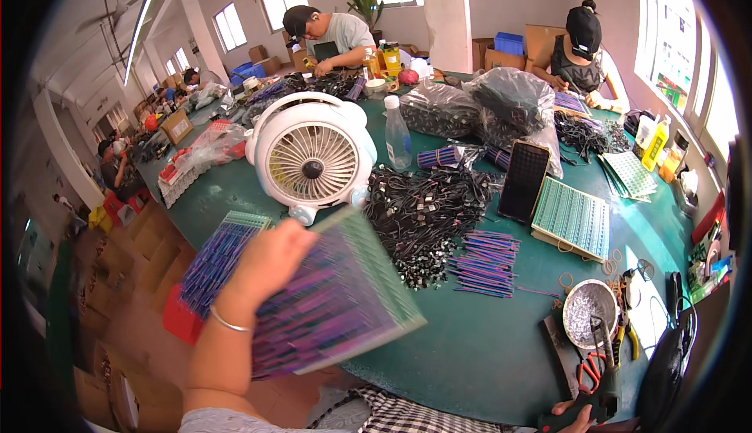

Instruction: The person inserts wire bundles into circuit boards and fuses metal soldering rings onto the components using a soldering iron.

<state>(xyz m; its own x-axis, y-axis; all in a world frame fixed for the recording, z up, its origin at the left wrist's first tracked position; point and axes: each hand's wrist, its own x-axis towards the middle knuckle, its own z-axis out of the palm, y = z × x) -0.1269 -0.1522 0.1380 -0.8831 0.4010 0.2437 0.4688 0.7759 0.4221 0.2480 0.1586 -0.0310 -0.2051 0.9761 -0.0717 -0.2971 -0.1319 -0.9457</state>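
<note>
My left hand [274,259], closed, grips the edge of a green circuit board panel [368,276] with many blue and purple wires hanging from it. The panel is tilted and smeared by motion, in front of the white fan. Beside it, a second wired panel [223,257] lies at the table's left edge, over a red container [182,319]. At the lower right my right hand [576,419] is closed around the black handle of a soldering gun [599,398], partly cut off by the picture's edge. The gun's front reaches over a metal bowl [589,311] of silvery bits.
A white fan [313,163] stands by a plastic bottle [397,135]. A heap of black cables [427,213], a purple wire bundle [486,264], a propped phone [525,181] and a stack of green panels [572,220] lie ahead. Pliers [627,331] lie right; two people work across the table.
</note>
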